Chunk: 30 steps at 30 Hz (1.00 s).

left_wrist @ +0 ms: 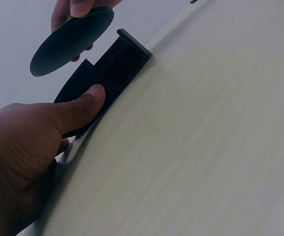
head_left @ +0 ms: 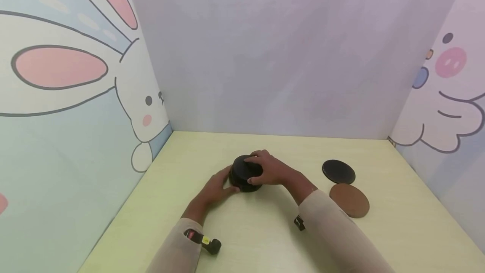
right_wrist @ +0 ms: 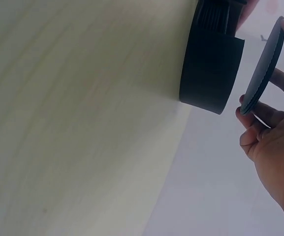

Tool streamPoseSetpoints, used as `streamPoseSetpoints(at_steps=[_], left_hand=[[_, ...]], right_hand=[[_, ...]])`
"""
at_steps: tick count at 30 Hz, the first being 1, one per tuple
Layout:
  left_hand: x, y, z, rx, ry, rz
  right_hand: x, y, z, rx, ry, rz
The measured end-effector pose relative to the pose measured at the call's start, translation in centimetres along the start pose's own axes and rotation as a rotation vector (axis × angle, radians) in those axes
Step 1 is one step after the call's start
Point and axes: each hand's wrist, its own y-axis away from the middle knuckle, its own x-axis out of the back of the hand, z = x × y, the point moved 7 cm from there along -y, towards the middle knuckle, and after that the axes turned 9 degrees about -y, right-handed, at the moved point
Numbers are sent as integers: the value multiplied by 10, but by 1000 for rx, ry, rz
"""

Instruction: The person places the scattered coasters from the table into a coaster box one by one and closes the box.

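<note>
My left hand [head_left: 214, 188] grips the side of a black round coaster holder [left_wrist: 85, 81] standing on the table, the thumb on its outer wall. A cut-out in the holder's wall shows dark ribbed edges inside, like a stack of coasters. Just above the holder, my right hand [head_left: 271, 169] holds a black round coaster [right_wrist: 264, 69] by its rim between thumb and fingers. This coaster is tilted and apart from the holder in both wrist views. In the head view it covers most of the holder's top.
A black coaster [head_left: 339, 171] and a brown coaster [head_left: 349, 200] lie on the pale wooden table [head_left: 250, 239], right of my right forearm. A plain wall [head_left: 273, 54] stands behind, with cartoon-printed panels [head_left: 75, 146] on both sides.
</note>
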Motion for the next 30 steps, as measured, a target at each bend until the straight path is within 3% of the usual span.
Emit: streamPoseSetpoints(at_steps=[15,24,30], left_hand=[[2,0,3,-36,1,10],[1,1,5,-37,-10,9],[2,1,6,-38,-22,10]], right_hand=[[-3,-12,-5,40,104,-39],[-5,-12,-6,-21,102,-93],[-3,-10,-7,1,84,-85]])
